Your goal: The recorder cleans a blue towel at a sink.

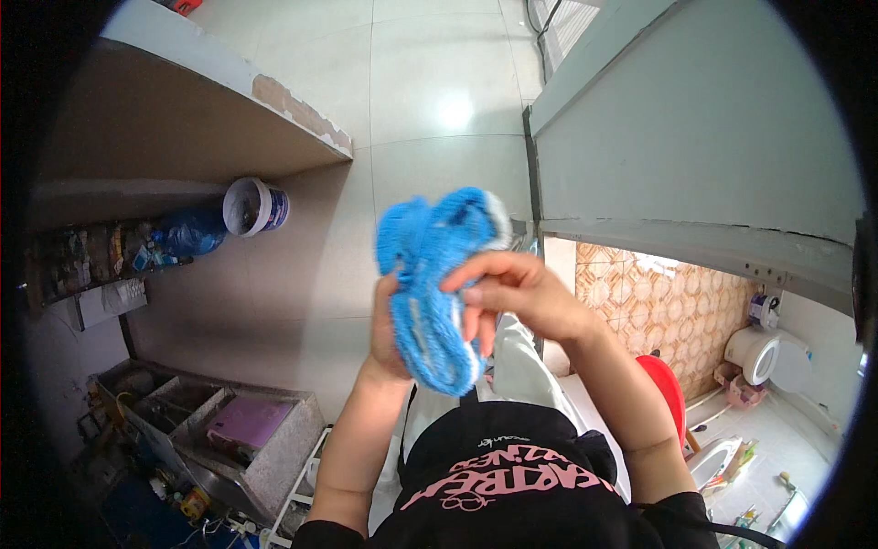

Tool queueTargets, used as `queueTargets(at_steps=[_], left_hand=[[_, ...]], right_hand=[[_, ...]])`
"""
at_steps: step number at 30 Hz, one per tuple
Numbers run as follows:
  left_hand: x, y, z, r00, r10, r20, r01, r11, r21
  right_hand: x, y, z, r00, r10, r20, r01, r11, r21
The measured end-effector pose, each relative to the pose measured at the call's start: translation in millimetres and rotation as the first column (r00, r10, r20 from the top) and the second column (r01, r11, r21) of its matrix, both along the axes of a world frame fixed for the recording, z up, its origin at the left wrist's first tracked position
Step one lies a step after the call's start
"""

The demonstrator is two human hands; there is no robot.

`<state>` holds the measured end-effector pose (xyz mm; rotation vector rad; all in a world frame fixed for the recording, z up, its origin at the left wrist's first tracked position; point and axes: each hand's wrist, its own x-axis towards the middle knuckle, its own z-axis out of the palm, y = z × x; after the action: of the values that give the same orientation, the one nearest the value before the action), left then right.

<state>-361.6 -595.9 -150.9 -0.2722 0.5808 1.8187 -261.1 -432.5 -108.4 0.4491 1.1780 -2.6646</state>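
In front of my torso is a blue, textured fabric piece with a white edge, folded and slightly blurred. It looks like a microfibre cloth or mop pad; which one I cannot tell. My left hand grips its left side, the thumb pointing up along the fabric and the fingers mostly hidden behind it. From the right, my right hand pinches the near-middle fold between thumb and forefinger. Its other fingers curl against the white edge.
To the left, a white plastic bucket stands beside a large blue water bottle. Stone-like compartments occupy the lower left. A grey-green door borders a tiled bathroom with a toilet and a red basin.
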Motion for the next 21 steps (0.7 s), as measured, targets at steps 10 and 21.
queueTargets(at_steps=[10, 21], left_hand=[[-29.7, -35.1, 6.7, 0.986, 0.164, 0.001, -0.164, 0.984, 0.065], [34.0, -33.0, 22.2, 0.918, 0.352, -0.182, -0.379, 0.915, -0.142]], right_hand=[[14.2, 34.0, 7.8, 0.977, -0.214, 0.014, 0.175, 0.832, 0.527], [3.1, -7.5, 20.8, 0.927, 0.306, -0.216, -0.06, 0.69, 0.721]])
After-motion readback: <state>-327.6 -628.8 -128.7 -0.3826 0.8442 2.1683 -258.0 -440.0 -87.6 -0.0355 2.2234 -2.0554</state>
